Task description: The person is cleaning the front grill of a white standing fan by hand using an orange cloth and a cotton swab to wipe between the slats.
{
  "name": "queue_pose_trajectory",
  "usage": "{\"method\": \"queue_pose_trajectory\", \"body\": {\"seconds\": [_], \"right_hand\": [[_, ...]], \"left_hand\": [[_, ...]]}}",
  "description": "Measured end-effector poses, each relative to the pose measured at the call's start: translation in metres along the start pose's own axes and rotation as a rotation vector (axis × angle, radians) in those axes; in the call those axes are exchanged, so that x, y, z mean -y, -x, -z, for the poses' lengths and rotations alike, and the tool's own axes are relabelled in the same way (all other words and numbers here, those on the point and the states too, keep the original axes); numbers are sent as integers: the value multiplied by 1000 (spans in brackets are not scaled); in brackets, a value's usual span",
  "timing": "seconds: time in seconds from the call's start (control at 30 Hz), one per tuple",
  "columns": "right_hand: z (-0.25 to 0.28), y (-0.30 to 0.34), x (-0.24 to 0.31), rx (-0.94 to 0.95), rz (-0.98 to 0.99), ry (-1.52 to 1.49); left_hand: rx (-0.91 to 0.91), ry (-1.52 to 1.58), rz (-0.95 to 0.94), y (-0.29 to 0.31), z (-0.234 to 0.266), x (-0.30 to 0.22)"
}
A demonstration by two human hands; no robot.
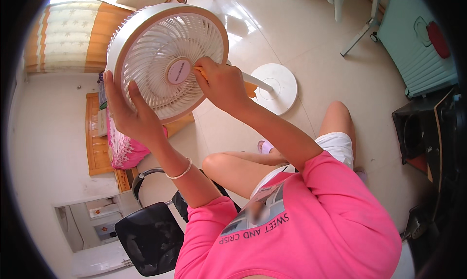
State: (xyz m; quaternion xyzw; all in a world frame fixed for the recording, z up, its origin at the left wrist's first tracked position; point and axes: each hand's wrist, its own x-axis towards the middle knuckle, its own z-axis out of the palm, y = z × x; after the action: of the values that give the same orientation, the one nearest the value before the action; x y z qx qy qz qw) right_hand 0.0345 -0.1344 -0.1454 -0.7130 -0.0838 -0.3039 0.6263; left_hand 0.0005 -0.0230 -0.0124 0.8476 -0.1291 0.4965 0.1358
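A white floor fan (155, 50) with a tan ring round its front grille stands before me, its head tilted up toward me. My left hand (134, 113) grips the lower left of the fan's rim, thumb on the front and fingers along the outer edge. Close to the round hub (179, 71), my right hand (224, 87) pinches an orange cloth (250, 90) against the grille. A bit of the cloth shows at the fingertips and another part hangs below the hand. The fan's pole runs down to a round white base (287, 87) on the floor.
A black chair (151, 240) stands at the lower left. Beyond it is a wooden bed with pink bedding (126, 143), near an orange and cream curtain (73, 36). To the right are a teal suitcase (404, 40) and a black box-like unit (413, 128). Pale tiles cover the floor.
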Motion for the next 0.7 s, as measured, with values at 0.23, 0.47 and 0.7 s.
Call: {"method": "queue_pose_trajectory", "body": {"seconds": [0.23, 0.47, 0.7], "right_hand": [[12, -8, -28, -117, -8, 137], [6, -7, -25, -61, -91, 161], [3, -10, -17, -45, -47, 171]], "left_hand": [[-9, 27, 55, 2, 4, -4], [-44, 12, -28, 0, 0, -3], [-38, 20, 17, 2, 5, -6]]}}
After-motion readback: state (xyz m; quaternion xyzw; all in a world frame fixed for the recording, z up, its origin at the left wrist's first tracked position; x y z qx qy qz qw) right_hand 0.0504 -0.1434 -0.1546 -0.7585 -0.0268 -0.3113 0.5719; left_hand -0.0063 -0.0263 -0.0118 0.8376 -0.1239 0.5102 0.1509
